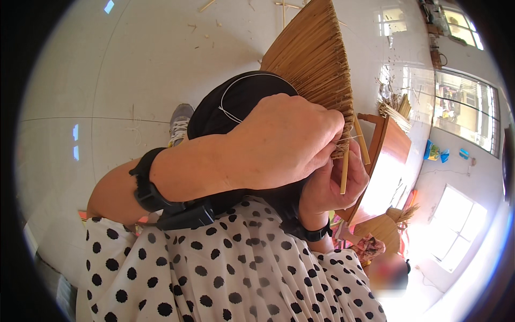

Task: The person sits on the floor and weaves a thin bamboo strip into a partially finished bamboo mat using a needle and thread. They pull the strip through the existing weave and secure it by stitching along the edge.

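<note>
A fan-shaped bundle of brown straw (307, 51), like a broom head, rises upright in front of me, its right edge bound in a ridged band. My left hand (287, 137) is closed at the lower end of that band, fingertips hidden behind the straw. My right hand (335, 185) is curled just below, around the bottom of the bundle and a pale narrow stick (344, 180). A second stick (363, 145) juts beside it. A thin thread crosses the band between my fingers. A white cord (230, 115) lies looped on dark fabric (206, 110) behind my left hand.
A shoe (181, 118) rests on the tiled floor, with straw scraps beyond. At right stand a wooden table (383, 177), bundles of loose stalks (397, 112) and windows. A partly visible person (370, 247) is at lower right beside another straw bundle (402, 214).
</note>
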A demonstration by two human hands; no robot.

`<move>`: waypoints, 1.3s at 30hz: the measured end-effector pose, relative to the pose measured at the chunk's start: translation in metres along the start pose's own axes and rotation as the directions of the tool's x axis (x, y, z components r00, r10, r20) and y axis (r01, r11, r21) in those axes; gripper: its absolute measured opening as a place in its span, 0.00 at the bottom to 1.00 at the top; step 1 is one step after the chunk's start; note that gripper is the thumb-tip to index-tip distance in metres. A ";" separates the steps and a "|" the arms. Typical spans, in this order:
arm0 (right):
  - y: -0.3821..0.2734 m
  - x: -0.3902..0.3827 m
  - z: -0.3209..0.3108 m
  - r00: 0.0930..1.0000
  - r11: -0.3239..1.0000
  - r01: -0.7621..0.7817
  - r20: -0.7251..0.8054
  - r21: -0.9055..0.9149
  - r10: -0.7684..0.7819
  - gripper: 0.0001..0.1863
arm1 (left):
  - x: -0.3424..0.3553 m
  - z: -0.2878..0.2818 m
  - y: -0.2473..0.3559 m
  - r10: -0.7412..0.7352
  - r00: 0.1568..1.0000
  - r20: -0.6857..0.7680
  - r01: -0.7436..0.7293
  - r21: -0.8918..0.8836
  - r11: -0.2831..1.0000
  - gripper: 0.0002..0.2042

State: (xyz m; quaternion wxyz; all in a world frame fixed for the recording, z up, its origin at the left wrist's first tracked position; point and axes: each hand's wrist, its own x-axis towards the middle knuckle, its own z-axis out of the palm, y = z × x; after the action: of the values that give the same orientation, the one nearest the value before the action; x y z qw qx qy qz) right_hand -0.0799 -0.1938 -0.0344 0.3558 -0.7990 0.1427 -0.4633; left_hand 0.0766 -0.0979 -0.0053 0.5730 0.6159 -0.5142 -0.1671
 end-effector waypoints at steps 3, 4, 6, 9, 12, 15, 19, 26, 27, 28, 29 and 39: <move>0.000 0.000 -0.001 1.000 0.999 0.012 0.018 -0.031 -0.012 0.25 | -0.003 -0.001 -0.002 0.017 1.000 -0.003 -0.017 0.038 0.999 0.07; 0.000 0.001 0.000 1.000 1.000 0.015 0.020 -0.023 -0.014 0.25 | -0.004 -0.001 -0.002 0.022 1.000 -0.002 -0.022 0.042 0.999 0.07; 0.000 0.002 0.000 1.000 0.999 0.019 0.024 -0.029 -0.019 0.25 | -0.005 -0.002 -0.002 0.029 1.000 -0.002 -0.029 0.047 0.998 0.07; -0.002 0.002 0.000 0.999 0.999 0.019 0.028 -0.050 -0.017 0.25 | -0.005 -0.002 -0.002 0.035 0.999 0.000 -0.035 0.060 0.998 0.07; -0.002 0.001 0.000 1.000 0.999 0.008 0.020 -0.049 -0.007 0.26 | -0.006 -0.003 -0.003 0.044 0.999 0.009 -0.044 0.078 0.996 0.07; -0.003 0.000 -0.001 1.000 0.997 0.010 0.023 -0.078 -0.008 0.25 | -0.006 -0.005 -0.001 0.051 0.998 0.027 -0.053 0.076 0.996 0.07; -0.003 0.000 0.000 1.000 0.999 0.000 0.013 -0.035 0.001 0.25 | -0.005 -0.008 -0.003 0.049 0.998 0.027 -0.050 0.069 0.996 0.06; -0.003 0.000 0.002 0.999 0.998 -0.006 0.033 0.064 0.004 0.24 | -0.010 -0.031 -0.004 0.045 0.997 -0.060 -0.038 0.117 0.992 0.03; -0.003 0.000 0.002 1.000 0.998 -0.006 0.028 0.060 0.004 0.24 | -0.010 -0.033 -0.003 0.035 0.998 -0.050 -0.028 0.123 0.992 0.04; -0.004 0.000 0.003 1.000 0.998 -0.006 0.022 0.056 0.004 0.24 | -0.011 -0.036 -0.003 0.025 0.999 -0.039 -0.020 0.129 0.991 0.04; -0.004 -0.001 0.003 1.000 0.999 -0.005 0.015 0.052 0.004 0.24 | -0.012 -0.037 -0.002 0.016 0.999 -0.027 -0.012 0.136 0.991 0.04; -0.001 0.000 -0.005 0.997 0.998 0.039 0.070 -0.043 -0.036 0.24 | -0.016 -0.037 0.000 0.016 0.997 -0.076 -0.006 0.127 0.992 0.04</move>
State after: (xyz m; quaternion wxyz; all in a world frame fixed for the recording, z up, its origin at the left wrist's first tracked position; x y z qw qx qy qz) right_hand -0.0835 -0.1954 -0.0321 0.3340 -0.8248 0.1256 -0.4386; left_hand 0.0994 -0.0651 -0.0006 0.5529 0.6541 -0.5048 -0.1073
